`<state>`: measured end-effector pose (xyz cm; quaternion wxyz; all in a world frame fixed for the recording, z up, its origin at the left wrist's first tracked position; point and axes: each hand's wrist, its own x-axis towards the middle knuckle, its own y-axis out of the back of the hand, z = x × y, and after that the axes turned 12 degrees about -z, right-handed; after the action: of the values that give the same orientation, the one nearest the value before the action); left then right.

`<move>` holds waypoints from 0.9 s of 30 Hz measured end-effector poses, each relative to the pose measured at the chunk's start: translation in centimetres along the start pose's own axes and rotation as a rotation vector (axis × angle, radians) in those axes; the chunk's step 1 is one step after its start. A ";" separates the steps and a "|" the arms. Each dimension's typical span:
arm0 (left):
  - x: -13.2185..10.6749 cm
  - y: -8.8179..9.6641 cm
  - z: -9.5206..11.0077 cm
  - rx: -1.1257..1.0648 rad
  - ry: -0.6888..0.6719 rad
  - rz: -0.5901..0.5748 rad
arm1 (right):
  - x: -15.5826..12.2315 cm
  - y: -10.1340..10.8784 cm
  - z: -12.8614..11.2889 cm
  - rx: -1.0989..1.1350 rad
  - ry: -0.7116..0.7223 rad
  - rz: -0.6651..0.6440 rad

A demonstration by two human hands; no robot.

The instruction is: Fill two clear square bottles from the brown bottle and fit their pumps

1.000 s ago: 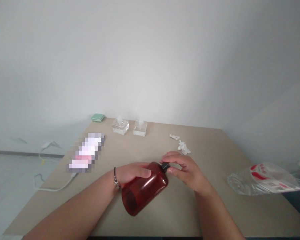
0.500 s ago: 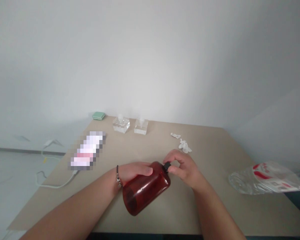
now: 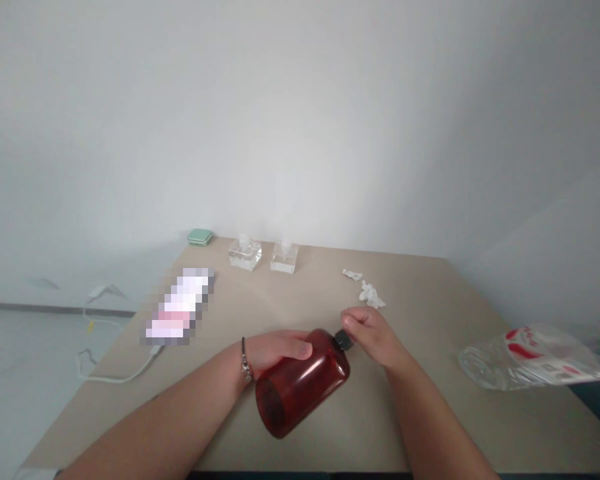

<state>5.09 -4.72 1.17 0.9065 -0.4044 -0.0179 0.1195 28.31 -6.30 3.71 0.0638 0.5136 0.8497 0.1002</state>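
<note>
A dark red translucent bottle (image 3: pixel 300 383) lies tilted on its side above the beige table (image 3: pixel 420 413), its base toward me. My left hand (image 3: pixel 280 348) is wrapped round the bottle's body, a beaded bracelet on the wrist. The small black cap (image 3: pixel 343 341) on the bottle's neck points away to the right. My right hand (image 3: pixel 373 337) is curled with its fingertips pinched on that cap.
Two clear square glass bottles (image 3: pixel 245 253) (image 3: pixel 285 257) and a green case (image 3: pixel 199 237) stand at the table's far edge. White crumpled bits (image 3: pixel 370 293) lie beyond my right hand. A blurred-out object (image 3: pixel 179 307) with a white cable (image 3: pixel 115 373) lies left. A clear plastic bag (image 3: pixel 530 357) lies right.
My right hand's fingers have curled tighter round the cap and turned. Both hands and the bottle have shifted slightly right in view.
</note>
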 end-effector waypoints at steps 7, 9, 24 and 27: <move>0.4 0.3 -0.2 -0.067 -0.122 -0.022 | 0.1 -0.9 -0.5 0.288 0.201 0.038; 0.7 0.4 -0.3 -0.055 -0.169 -0.042 | 0.2 -1.8 -0.8 0.382 0.195 -0.012; 1.2 1.9 0.3 -0.073 -0.394 0.014 | 4.6 -3.0 -1.8 0.630 0.090 -0.077; 1.2 2.3 0.4 -0.096 -0.381 0.027 | 4.7 -3.6 -1.5 0.590 0.110 -0.048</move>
<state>5.70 -2.72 -0.34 0.8646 -0.4176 -0.1896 0.2051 22.71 -3.88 4.31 -0.1321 0.4837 0.8561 -0.1251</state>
